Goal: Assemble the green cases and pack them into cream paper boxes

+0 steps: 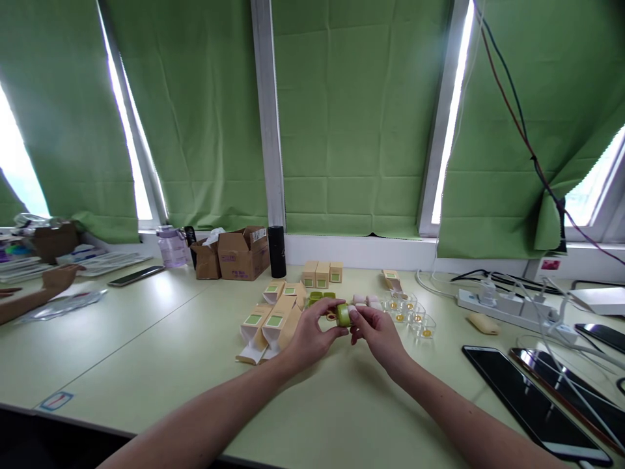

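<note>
Over the table's middle, my left hand (pixel 312 332) pinches a small green round cap-like piece (pixel 343 315) between thumb and fingers. The fingers of my right hand (pixel 381 332) close on a small whitish piece (pixel 352 312) against the green piece's right side; its exact kind is mostly hidden. Behind my hands lie more green pieces (pixel 319 296) and pale pinkish round pieces (pixel 367 301). Several clear cups (pixel 418 315) with gold-coloured bottoms stand to the right. Left of my left hand, several open cardboard boxes (pixel 276 320) with green labels lie with their flaps out.
Closed small boxes (pixel 322 274) stand behind, and another open one (pixel 392 281) lies farther right. Larger cartons (pixel 243 254), a black flask (pixel 277 252) and a purple jug (pixel 172 247) line the back. Phones (pixel 530 397) and a power strip (pixel 512 311) are right. Another person's hand (pixel 61 277) is far left.
</note>
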The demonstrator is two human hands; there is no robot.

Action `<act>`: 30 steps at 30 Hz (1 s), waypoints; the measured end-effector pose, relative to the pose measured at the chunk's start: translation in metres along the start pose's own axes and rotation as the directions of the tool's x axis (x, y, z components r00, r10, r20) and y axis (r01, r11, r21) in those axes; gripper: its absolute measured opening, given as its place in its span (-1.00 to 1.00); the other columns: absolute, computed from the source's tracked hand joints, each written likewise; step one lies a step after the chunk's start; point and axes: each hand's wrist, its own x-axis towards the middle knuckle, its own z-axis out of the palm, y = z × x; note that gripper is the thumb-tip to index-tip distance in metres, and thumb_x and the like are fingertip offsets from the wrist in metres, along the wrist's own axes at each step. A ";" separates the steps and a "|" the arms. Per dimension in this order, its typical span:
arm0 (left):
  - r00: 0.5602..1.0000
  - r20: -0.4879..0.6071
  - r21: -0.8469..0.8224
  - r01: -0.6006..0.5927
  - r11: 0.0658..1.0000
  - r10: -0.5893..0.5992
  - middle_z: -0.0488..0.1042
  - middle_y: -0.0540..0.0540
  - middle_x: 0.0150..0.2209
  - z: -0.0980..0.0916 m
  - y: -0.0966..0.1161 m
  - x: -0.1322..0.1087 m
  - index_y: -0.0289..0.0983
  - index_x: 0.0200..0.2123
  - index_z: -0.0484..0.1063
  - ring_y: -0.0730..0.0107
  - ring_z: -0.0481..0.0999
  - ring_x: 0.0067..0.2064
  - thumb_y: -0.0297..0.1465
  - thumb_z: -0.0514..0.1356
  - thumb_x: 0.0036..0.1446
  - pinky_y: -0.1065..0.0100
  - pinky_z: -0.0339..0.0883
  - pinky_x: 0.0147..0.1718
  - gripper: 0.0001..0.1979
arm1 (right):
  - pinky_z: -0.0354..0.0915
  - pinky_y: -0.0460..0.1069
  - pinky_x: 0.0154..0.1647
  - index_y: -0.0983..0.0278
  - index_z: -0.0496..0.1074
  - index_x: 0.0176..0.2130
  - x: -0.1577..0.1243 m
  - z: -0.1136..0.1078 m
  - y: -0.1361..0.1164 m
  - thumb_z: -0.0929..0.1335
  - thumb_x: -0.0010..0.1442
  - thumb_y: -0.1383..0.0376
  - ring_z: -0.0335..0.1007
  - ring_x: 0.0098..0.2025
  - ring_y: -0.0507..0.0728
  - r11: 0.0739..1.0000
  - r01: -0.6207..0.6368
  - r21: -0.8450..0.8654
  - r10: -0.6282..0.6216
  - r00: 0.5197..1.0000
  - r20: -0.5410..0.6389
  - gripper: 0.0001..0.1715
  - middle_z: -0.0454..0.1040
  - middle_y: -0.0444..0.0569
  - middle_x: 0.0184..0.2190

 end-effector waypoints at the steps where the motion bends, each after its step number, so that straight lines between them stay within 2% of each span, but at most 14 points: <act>1: 1.000 0.002 -0.006 0.005 1.000 -0.005 0.65 -0.13 -0.03 0.000 -0.001 0.000 -0.15 0.06 0.59 0.13 0.61 -0.04 -0.49 0.46 0.02 0.08 0.51 0.04 -0.51 | 0.43 0.05 -0.46 0.25 0.64 -0.31 0.000 0.000 0.000 0.49 0.10 -0.31 0.38 -0.50 0.11 1.000 -0.003 0.001 0.003 1.000 -0.005 -0.32 0.47 -0.05 -0.52; 7: 0.998 0.056 -0.144 0.025 0.989 -0.017 0.63 -0.18 0.07 0.002 -0.004 0.002 -0.18 0.17 0.54 0.11 0.62 0.04 -0.49 0.38 0.12 0.08 0.52 0.09 -0.48 | 0.44 0.03 -0.50 0.25 0.63 -0.34 0.000 0.000 -0.005 0.54 0.03 -0.29 0.39 -0.44 0.13 0.999 0.006 0.041 -0.005 0.999 -0.038 -0.33 0.45 -0.06 -0.51; 12: 0.994 0.108 -0.239 0.038 0.970 -0.012 0.61 -0.22 0.12 0.001 0.001 0.004 -0.22 0.19 0.52 0.08 0.62 0.07 -0.49 0.36 0.15 0.08 0.53 0.10 -0.50 | 0.44 0.00 -0.46 0.29 0.65 -0.20 -0.003 -0.002 -0.007 0.54 0.10 -0.21 0.40 -0.43 0.09 0.998 0.046 0.042 -0.045 0.999 -0.030 -0.36 0.50 -0.05 -0.46; 16: 0.995 0.096 -0.234 0.013 0.972 0.010 0.60 -0.22 0.14 0.000 0.002 0.003 -0.22 0.15 0.55 0.03 0.60 0.14 -0.50 0.37 0.14 0.06 0.50 0.16 -0.53 | 0.48 0.02 -0.44 0.29 0.65 -0.13 -0.003 -0.003 -0.004 0.54 0.13 -0.16 0.45 -0.38 0.12 0.997 0.065 0.048 -0.064 0.998 -0.022 -0.38 0.56 -0.01 -0.37; 19: 0.997 0.074 -0.217 -0.007 0.976 0.024 0.61 -0.20 0.13 0.000 -0.001 0.002 -0.19 0.13 0.57 0.03 0.59 0.17 -0.53 0.38 0.12 0.04 0.46 0.20 -0.52 | 0.49 0.02 -0.43 0.29 0.65 -0.14 -0.002 -0.002 0.000 0.53 0.17 -0.15 0.47 -0.37 0.13 0.996 0.079 0.028 -0.078 0.997 -0.019 -0.42 0.55 -0.02 -0.38; 30: 0.999 0.035 -0.181 -0.017 0.983 0.024 0.67 -0.16 0.01 -0.002 0.001 0.002 -0.15 0.08 0.66 0.06 0.62 0.06 -0.46 0.49 0.05 0.10 0.48 0.10 -0.52 | 0.49 -0.01 -0.44 0.29 0.65 -0.14 -0.004 -0.003 -0.002 0.49 0.24 -0.13 0.39 -0.46 0.05 0.993 0.117 -0.019 -0.116 0.993 0.019 -0.46 0.50 -0.10 -0.46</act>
